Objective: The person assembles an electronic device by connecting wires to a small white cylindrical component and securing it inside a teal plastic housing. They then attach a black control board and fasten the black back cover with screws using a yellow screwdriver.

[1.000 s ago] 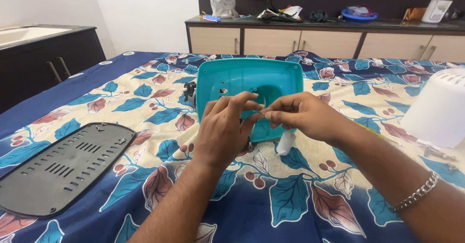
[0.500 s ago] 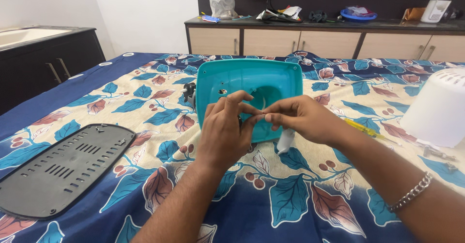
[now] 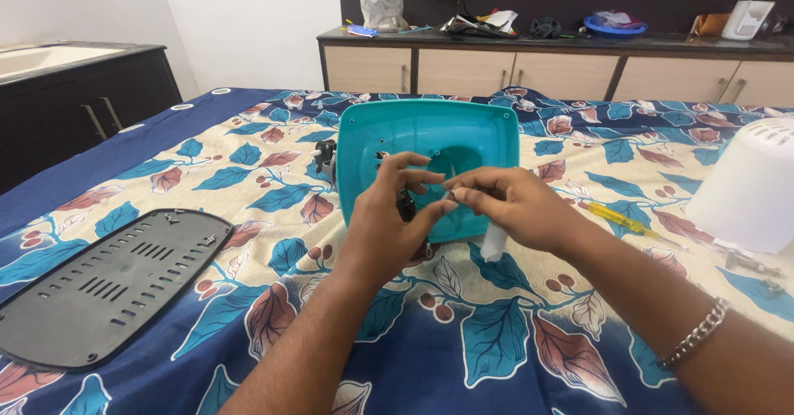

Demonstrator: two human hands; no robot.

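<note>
A teal plastic housing stands tilted on the flowered bedsheet, its hollow inner side facing me. Both hands meet in front of it. My right hand pinches a small white part at its fingertips. My left hand has its thumb tip against the same part, with the other fingers curled just above. A white cylindrical piece shows under my right hand. Black fittings stick out at the housing's left edge.
A black vented plate lies flat at the left. A white plastic cover stands at the right, with a yellow screwdriver and metal bits near it. A cluttered cabinet runs along the back wall, and a dark counter stands far left.
Both hands stay together at the small part. My left fingers have spread slightly and my right hand has dropped a little, so more of the yellow screwdriver shows.
</note>
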